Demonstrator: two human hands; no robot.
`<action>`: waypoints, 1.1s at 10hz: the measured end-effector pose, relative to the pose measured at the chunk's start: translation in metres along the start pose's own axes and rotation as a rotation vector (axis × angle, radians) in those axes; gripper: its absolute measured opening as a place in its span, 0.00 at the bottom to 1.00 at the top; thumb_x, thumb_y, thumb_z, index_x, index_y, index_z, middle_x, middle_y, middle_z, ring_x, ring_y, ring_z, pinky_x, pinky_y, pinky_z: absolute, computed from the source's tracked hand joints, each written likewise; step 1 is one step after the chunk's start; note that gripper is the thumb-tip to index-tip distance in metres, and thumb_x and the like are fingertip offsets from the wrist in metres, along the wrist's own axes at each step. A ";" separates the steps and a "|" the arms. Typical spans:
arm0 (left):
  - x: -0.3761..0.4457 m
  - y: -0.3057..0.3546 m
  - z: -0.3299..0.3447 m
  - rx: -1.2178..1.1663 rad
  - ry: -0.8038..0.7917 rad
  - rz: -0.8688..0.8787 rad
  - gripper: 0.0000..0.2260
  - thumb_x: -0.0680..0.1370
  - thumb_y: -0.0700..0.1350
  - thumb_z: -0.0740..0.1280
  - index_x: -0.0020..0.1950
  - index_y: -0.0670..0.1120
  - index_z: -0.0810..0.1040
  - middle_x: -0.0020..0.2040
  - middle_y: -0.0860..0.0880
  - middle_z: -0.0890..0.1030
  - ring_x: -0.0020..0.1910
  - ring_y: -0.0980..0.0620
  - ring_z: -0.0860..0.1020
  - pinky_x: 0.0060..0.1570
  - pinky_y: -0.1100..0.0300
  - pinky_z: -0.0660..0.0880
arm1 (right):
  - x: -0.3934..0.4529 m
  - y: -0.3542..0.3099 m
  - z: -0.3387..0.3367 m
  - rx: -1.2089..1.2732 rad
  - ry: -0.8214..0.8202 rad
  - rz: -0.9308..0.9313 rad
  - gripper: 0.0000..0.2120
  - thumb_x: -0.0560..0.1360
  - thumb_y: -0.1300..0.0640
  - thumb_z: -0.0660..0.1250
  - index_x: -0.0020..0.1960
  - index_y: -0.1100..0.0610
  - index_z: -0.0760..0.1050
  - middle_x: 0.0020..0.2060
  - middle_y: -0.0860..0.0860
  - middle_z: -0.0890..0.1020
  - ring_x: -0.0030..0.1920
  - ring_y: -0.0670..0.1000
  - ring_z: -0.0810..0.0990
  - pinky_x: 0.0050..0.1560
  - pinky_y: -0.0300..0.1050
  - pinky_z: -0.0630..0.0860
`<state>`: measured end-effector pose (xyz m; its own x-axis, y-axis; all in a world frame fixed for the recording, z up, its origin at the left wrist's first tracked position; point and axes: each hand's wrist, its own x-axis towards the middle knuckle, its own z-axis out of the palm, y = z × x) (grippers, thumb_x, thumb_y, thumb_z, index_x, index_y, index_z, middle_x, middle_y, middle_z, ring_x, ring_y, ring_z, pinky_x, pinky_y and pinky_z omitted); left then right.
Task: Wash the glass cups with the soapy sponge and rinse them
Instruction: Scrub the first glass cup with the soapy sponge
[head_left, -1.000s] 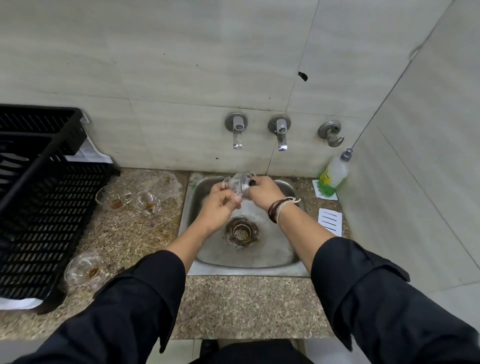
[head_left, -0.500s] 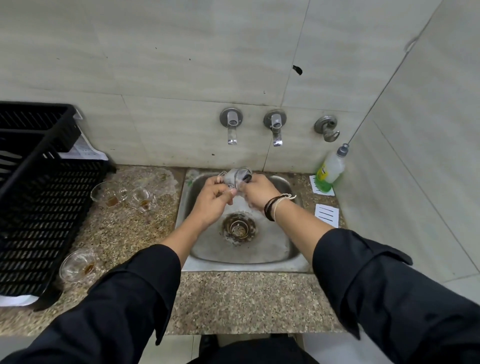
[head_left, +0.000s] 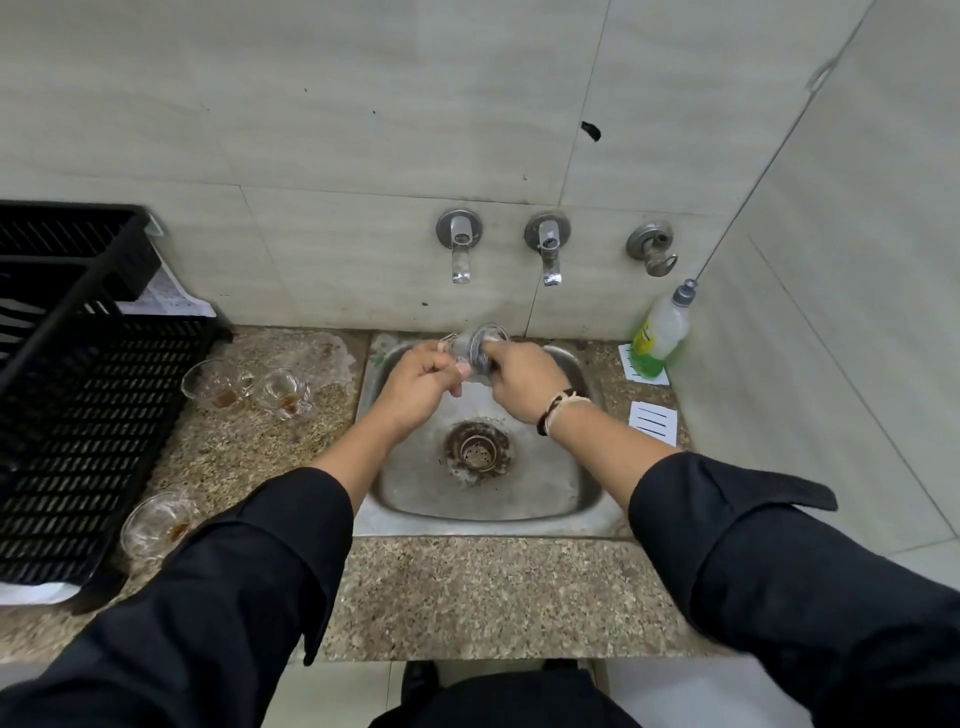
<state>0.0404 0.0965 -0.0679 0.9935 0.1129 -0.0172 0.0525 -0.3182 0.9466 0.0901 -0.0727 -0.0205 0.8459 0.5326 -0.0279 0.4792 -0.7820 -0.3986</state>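
cup in hand (head_left: 480, 349): clear glass with a small handle, tipped on its side over the back of the sink (head_left: 483, 512), held between both hands just under the wall taps
sponge: not visible; cannot tell whether the right hand holds it inside the cup
two cups by the crate (head_left: 218, 383) (head_left: 284, 391): clear glass, handled, tilted, side by side on the granite counter left of the sink, each with brown dregs
near cup (head_left: 156, 525): clear glass, on the counter's front left, beside the black crate, brown residue inside
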 end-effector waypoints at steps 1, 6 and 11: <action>-0.001 0.005 0.004 -0.032 -0.016 -0.005 0.14 0.73 0.51 0.70 0.26 0.53 0.80 0.44 0.42 0.76 0.48 0.48 0.75 0.55 0.54 0.68 | -0.002 0.019 -0.007 -0.562 0.007 -0.307 0.14 0.76 0.62 0.62 0.57 0.48 0.75 0.56 0.48 0.81 0.45 0.57 0.83 0.35 0.45 0.66; 0.006 0.001 0.013 -0.001 0.029 -0.001 0.13 0.73 0.52 0.70 0.28 0.53 0.80 0.44 0.42 0.76 0.48 0.44 0.76 0.54 0.51 0.70 | -0.002 0.017 0.006 0.140 -0.040 0.001 0.08 0.75 0.61 0.63 0.51 0.51 0.76 0.46 0.55 0.83 0.39 0.58 0.84 0.36 0.49 0.79; 0.014 0.004 -0.005 -0.263 -0.096 -0.085 0.15 0.72 0.54 0.72 0.29 0.47 0.80 0.34 0.45 0.75 0.38 0.50 0.72 0.46 0.55 0.68 | 0.001 0.050 0.004 -0.618 0.165 -0.472 0.22 0.75 0.60 0.61 0.68 0.47 0.76 0.71 0.41 0.73 0.36 0.55 0.82 0.28 0.46 0.76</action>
<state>0.0544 0.1021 -0.0627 0.9923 0.0352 -0.1187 0.1205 -0.0550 0.9912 0.1135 -0.1096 -0.0442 0.5219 0.8353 0.1728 0.7978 -0.5497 0.2476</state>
